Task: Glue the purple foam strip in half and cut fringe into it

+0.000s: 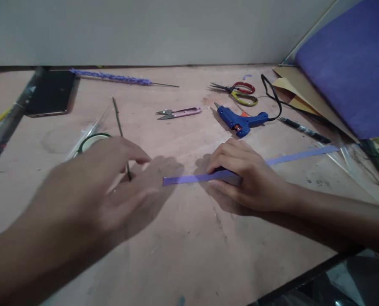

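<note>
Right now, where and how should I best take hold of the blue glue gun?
Likely best by the handle, coming from the right with your right hand once it frees the purple strip. The glue gun lies on its side, nozzle pointing left and away from you, handle stretching right to the black cord.

The right hand (249, 176) grips a purple strip (187, 179) over the table (189, 255). The blurred left hand (93, 191), its fingers parted, partly covers a thin green stick (117, 114). Beyond lie pink snips (176, 114), scissors (231, 89), a blue glue gun (235, 119), a pen (306, 130), a phone (53, 92) and a fuzzy purple rod (112, 77).
</note>
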`<control>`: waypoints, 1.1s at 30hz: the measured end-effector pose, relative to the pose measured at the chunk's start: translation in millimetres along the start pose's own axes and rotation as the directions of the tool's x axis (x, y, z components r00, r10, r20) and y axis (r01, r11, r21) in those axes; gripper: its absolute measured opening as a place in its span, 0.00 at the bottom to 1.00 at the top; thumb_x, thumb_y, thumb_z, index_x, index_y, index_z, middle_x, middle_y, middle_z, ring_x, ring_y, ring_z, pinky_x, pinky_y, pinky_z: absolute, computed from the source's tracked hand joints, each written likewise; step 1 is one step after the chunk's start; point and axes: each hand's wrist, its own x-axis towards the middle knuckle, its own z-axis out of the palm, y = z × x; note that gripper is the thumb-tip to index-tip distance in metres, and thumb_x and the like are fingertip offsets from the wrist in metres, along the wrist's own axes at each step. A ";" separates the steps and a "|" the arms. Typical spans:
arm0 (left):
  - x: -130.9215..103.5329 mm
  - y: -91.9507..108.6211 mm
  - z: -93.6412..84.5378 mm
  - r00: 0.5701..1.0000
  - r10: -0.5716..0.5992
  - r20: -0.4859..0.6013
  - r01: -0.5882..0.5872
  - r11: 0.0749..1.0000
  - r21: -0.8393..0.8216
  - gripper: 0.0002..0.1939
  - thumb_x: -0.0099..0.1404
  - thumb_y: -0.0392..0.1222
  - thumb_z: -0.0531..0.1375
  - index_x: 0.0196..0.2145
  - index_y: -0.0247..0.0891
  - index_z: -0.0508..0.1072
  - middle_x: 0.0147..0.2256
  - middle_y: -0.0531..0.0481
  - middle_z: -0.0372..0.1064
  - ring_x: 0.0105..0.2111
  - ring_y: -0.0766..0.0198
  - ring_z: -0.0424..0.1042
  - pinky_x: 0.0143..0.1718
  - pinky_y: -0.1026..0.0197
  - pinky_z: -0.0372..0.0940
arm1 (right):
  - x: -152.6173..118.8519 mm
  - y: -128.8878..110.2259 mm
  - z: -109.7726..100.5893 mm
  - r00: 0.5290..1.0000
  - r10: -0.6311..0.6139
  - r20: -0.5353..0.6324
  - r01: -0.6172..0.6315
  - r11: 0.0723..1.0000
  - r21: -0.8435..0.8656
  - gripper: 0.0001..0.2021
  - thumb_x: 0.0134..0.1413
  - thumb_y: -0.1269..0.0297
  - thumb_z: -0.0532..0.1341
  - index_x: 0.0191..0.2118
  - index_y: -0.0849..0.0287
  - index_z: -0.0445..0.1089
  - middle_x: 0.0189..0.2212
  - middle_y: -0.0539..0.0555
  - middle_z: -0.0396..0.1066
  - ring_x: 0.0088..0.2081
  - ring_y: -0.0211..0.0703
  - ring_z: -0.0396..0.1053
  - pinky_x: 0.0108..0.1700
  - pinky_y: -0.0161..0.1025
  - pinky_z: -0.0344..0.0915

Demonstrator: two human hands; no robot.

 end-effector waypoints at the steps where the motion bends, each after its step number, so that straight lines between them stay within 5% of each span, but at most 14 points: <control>1: 1.9 13.1 6.8 0.993 0.113 0.026 -0.114 0.993 0.034 0.16 0.73 0.53 0.68 0.54 0.48 0.74 0.46 0.50 0.78 0.43 0.48 0.77 0.44 0.50 0.67 | 0.2 0.6 -0.9 1.000 -0.004 0.019 0.003 0.999 0.040 0.02 0.71 0.71 0.68 0.45 0.58 0.79 0.43 0.58 0.80 0.48 0.56 0.74 0.52 0.54 0.66; 4: -3.9 31.4 19.7 0.972 0.222 0.075 -0.227 0.972 0.066 0.12 0.73 0.50 0.66 0.51 0.47 0.72 0.45 0.47 0.78 0.44 0.44 0.78 0.44 0.46 0.69 | 0.7 3.2 -4.3 0.997 -0.026 0.067 0.014 0.985 0.172 0.04 0.70 0.73 0.68 0.45 0.58 0.79 0.44 0.57 0.80 0.49 0.53 0.74 0.54 0.52 0.68; 9: -18.2 32.1 25.2 0.980 0.140 0.140 -0.134 0.990 -0.054 0.12 0.72 0.50 0.66 0.47 0.47 0.68 0.42 0.48 0.77 0.39 0.48 0.76 0.38 0.48 0.67 | 1.7 4.4 -6.7 0.995 -0.048 0.089 0.025 0.969 0.246 0.07 0.66 0.77 0.67 0.45 0.58 0.77 0.44 0.56 0.80 0.48 0.51 0.73 0.54 0.50 0.68; 13: -21.6 42.2 24.6 0.962 0.177 0.206 -0.146 0.976 -0.159 0.14 0.74 0.50 0.66 0.53 0.49 0.71 0.49 0.49 0.78 0.44 0.49 0.77 0.42 0.50 0.70 | 1.1 2.0 -5.6 0.996 -0.023 0.091 -0.001 0.966 0.260 0.08 0.65 0.77 0.66 0.42 0.56 0.73 0.41 0.54 0.79 0.46 0.50 0.73 0.51 0.49 0.69; 18: -18.4 54.2 25.9 0.971 0.160 0.178 -0.128 0.975 -0.181 0.15 0.70 0.47 0.68 0.52 0.46 0.73 0.49 0.47 0.77 0.47 0.47 0.77 0.45 0.47 0.71 | -1.3 -3.4 -1.9 0.998 0.029 0.061 -0.046 0.952 0.301 0.13 0.64 0.80 0.66 0.47 0.53 0.72 0.41 0.52 0.78 0.44 0.47 0.74 0.46 0.44 0.69; 24: -9.2 46.4 36.1 0.984 0.115 0.134 -0.095 0.984 -0.153 0.13 0.66 0.51 0.68 0.45 0.46 0.72 0.42 0.48 0.77 0.37 0.50 0.74 0.36 0.49 0.63 | -3.7 -7.4 -1.9 0.999 0.024 0.037 -0.031 0.981 0.192 0.15 0.63 0.77 0.66 0.52 0.54 0.72 0.46 0.56 0.77 0.48 0.53 0.74 0.51 0.50 0.71; 33: -7.0 43.3 42.3 0.986 0.131 0.105 -0.112 0.980 -0.166 0.15 0.66 0.51 0.69 0.47 0.46 0.73 0.44 0.47 0.78 0.41 0.47 0.77 0.40 0.48 0.65 | -2.8 -12.8 -5.7 0.989 0.079 0.123 -0.100 0.980 0.173 0.09 0.70 0.79 0.67 0.43 0.55 0.75 0.49 0.58 0.79 0.54 0.56 0.73 0.57 0.55 0.70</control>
